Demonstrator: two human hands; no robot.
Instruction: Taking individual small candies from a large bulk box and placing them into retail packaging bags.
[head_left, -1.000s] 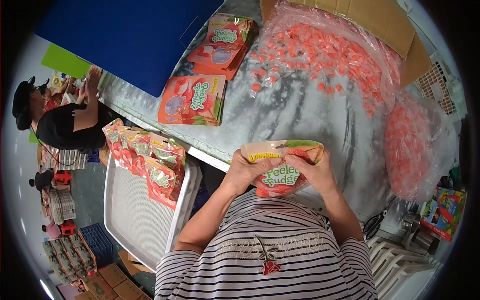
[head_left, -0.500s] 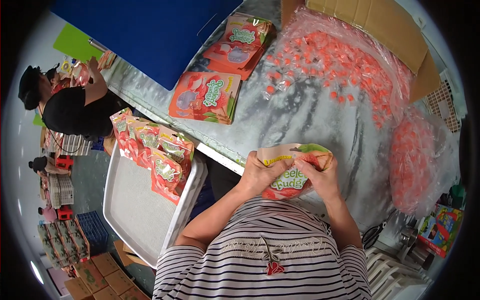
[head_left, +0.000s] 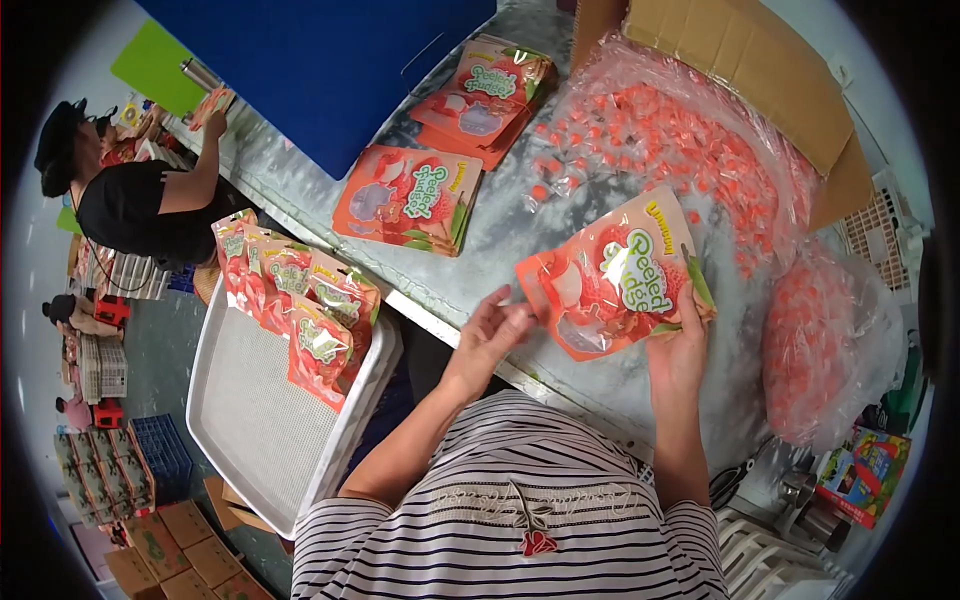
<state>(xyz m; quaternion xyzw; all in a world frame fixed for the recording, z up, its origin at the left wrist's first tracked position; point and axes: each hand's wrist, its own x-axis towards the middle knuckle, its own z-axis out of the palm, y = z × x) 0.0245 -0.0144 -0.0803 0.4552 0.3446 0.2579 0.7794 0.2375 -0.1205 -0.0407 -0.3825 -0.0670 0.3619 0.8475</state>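
A red and pink candy pouch with a clear window and a green leaf print hangs tilted over the table, its front facing up. My right hand grips it at its right edge, the thumb on the front. My left hand is beside the pouch's lower left corner, fingers apart and slightly curled, holding nothing. Beyond it on the table lie a flat pouch stack and a second pouch stack. Several plump pouches stand in a white tray at my left.
Loose wrapped red candies spill from a plastic liner by a cardboard box. A clear bag of candies sits at the right. A blue panel covers the far left of the table. Another person works at the left.
The pouch has swung up and to the right in my right hand, its front turned into view. My left hand has let go of it and moved slightly left.
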